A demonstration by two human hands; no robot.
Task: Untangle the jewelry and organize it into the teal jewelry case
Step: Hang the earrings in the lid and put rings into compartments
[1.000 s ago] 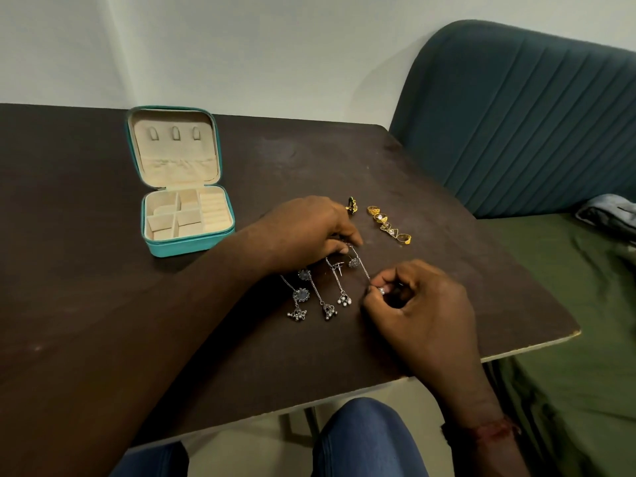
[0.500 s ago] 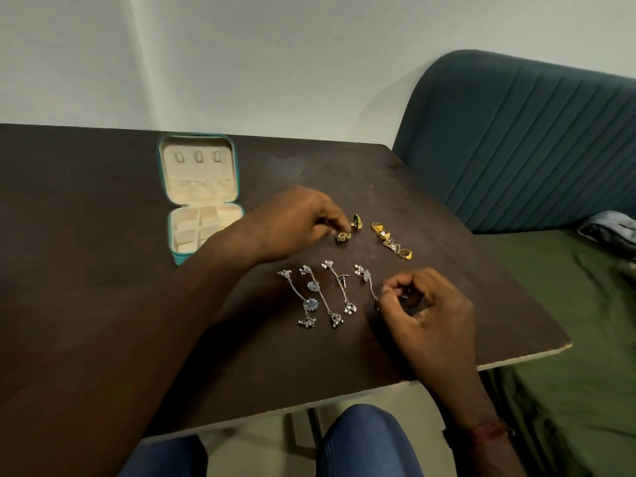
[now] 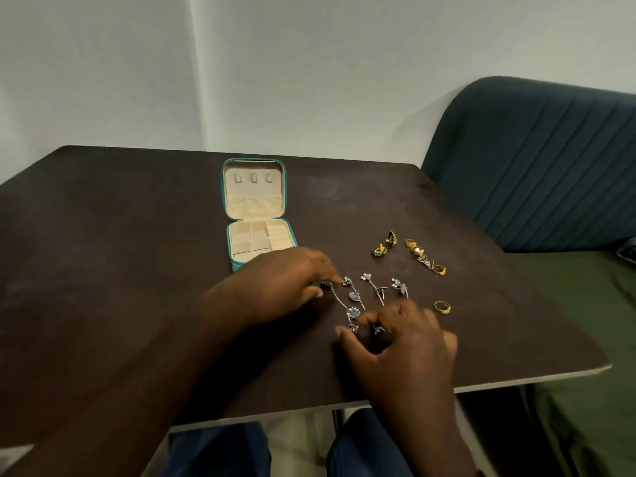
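The teal jewelry case point(image 3: 230, 242) lies open on the dark table point(image 3: 120, 270), its cream compartments bare. Several silver dangle earrings point(image 3: 354, 297) lie in a row in front of it. My left hand point(image 3: 278, 284) pinches the top of the leftmost silver earring point(image 3: 328, 286). My right hand point(image 3: 402, 342) rests on the lower ends of the earrings, fingertips touching their dangles. Two green-and-gold earrings point(image 3: 384, 244) and a line of gold rings point(image 3: 425, 257) lie further right. A single gold ring point(image 3: 442, 307) sits alone beside my right hand.
A dark teal padded chair back point(image 3: 537, 160) stands at the right, with green fabric point(image 3: 592, 339) below it. The table's front edge point(image 3: 516, 382) runs just above my blue-clad knees. A pale wall lies behind.
My left hand moved from the green-and-gold earrings back to the leftmost silver earring. My right hand shifted left onto the dangles, leaving a gold ring on the table. The camera tilted up.
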